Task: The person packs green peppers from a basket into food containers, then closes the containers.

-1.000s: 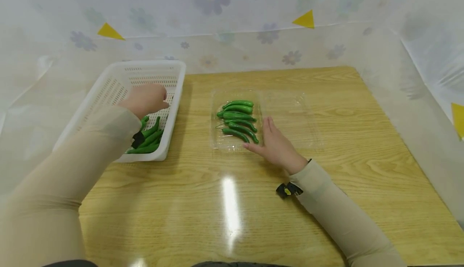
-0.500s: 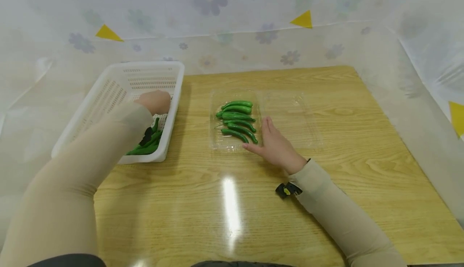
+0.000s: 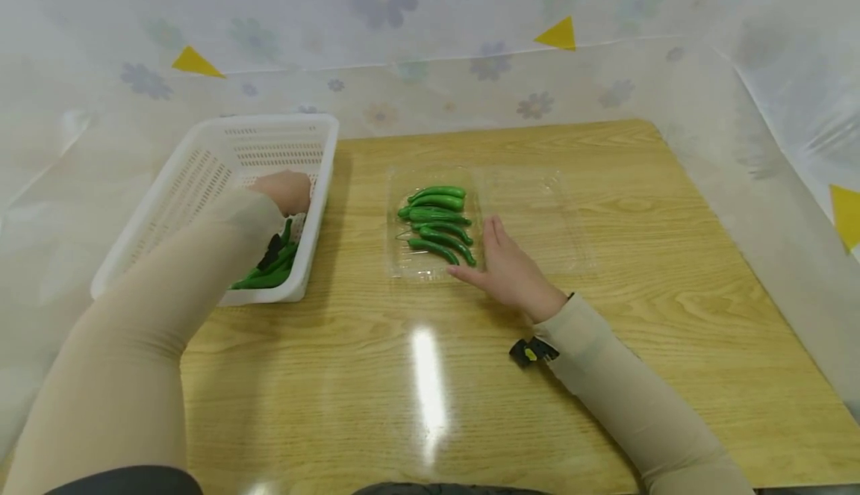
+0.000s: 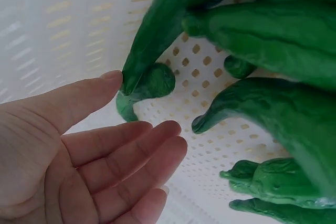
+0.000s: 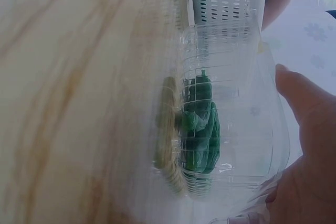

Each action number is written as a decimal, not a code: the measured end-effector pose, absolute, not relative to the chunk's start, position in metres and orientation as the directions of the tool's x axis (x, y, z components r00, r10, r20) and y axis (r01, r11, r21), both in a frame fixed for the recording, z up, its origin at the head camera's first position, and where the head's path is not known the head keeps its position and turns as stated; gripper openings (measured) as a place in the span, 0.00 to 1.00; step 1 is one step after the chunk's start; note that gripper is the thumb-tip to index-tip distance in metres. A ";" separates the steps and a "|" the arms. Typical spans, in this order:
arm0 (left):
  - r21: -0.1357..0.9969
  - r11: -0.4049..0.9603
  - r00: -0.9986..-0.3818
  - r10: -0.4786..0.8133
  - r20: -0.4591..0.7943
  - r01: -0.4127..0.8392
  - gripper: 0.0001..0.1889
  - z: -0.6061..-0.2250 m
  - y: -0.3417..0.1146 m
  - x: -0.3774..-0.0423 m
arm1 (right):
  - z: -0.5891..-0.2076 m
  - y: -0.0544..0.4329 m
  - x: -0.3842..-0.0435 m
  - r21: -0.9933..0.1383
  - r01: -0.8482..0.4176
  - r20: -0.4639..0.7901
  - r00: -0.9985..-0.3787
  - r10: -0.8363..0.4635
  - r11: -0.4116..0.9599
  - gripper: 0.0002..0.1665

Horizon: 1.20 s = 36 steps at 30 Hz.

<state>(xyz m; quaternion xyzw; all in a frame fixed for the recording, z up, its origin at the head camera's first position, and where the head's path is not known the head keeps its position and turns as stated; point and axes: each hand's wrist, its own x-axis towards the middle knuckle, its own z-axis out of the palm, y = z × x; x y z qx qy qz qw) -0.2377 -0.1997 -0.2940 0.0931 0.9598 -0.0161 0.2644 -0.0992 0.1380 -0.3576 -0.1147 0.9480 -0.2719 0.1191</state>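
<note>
My left hand (image 3: 287,191) is down inside the white plastic basket (image 3: 323,181), its fingers hidden in the head view. In the left wrist view the left hand (image 4: 105,156) has its fingers loosely extended, with the thumb tip right at the end of a long green chili pepper (image 4: 157,24). Other green peppers (image 4: 294,114) lie beside it on the perforated bottom. My right hand (image 3: 513,272) rests against the clear plastic clamshell box (image 3: 395,265), thumb at its front edge and fingers straight along the hinge side. Several green peppers (image 3: 438,217) lie in a row in that box.
The box's clear lid (image 3: 544,219) lies folded flat to the right on the wooden table (image 3: 336,390). A patterned sheet (image 3: 430,92) with yellow triangles stands behind the table. The basket's high walls surround the left hand.
My left hand has gone lower into the basket and a little to the right, over the peppers. The right hand has stayed at the box.
</note>
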 end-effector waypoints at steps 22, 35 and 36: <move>0.097 0.986 -0.841 0.169 -0.514 0.139 0.16 -0.297 -0.204 -0.231 | -0.357 0.137 -0.099 -0.539 -0.153 -0.171 -0.943 -0.286 0.828 0.64; 0.100 0.985 -0.836 0.174 -0.521 0.144 0.15 -0.303 -0.216 -0.237 | -0.359 0.138 -0.099 -0.541 -0.151 -0.164 -0.946 -0.280 0.827 0.65; 0.106 0.984 -0.835 0.175 -0.522 0.141 0.15 -0.303 -0.218 -0.238 | -0.359 0.138 -0.099 -0.542 -0.152 -0.164 -0.946 -0.281 0.827 0.65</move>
